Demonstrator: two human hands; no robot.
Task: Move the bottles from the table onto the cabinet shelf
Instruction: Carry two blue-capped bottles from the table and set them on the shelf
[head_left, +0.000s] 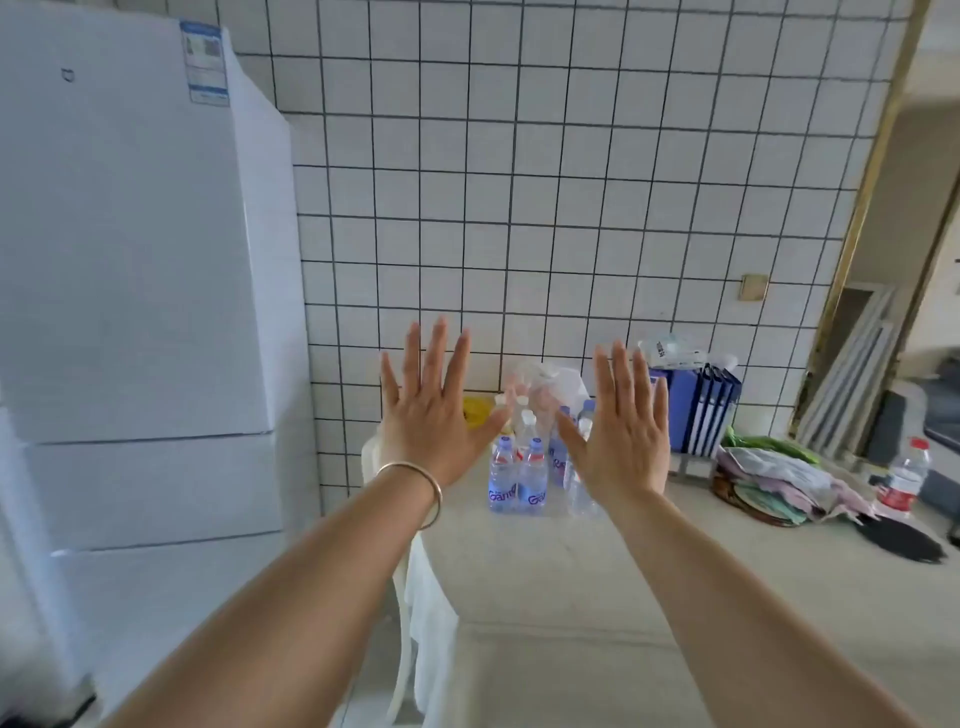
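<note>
Several clear water bottles with blue labels (519, 475) stand in a cluster at the far end of the table (571, 597), against the tiled wall. Both of my hands are raised in front of me with fingers spread and straight, backs toward me. My left hand (431, 410) hovers left of the cluster and wears a thin bangle at the wrist. My right hand (621, 431) hovers over the cluster's right side and hides part of it. Neither hand holds anything. One bottle with a red label and red cap (906, 475) stands alone at the table's right. No cabinet shelf is in view.
A white refrigerator (140, 312) fills the left. Blue folders in a rack (698, 410) stand right of the bottles, with a pile of cloths and papers (779, 478) and a dark brush (901, 540) beyond. A clear plastic bag (550, 382) sits behind the bottles. A white cloth (426, 613) hangs at the table's left edge.
</note>
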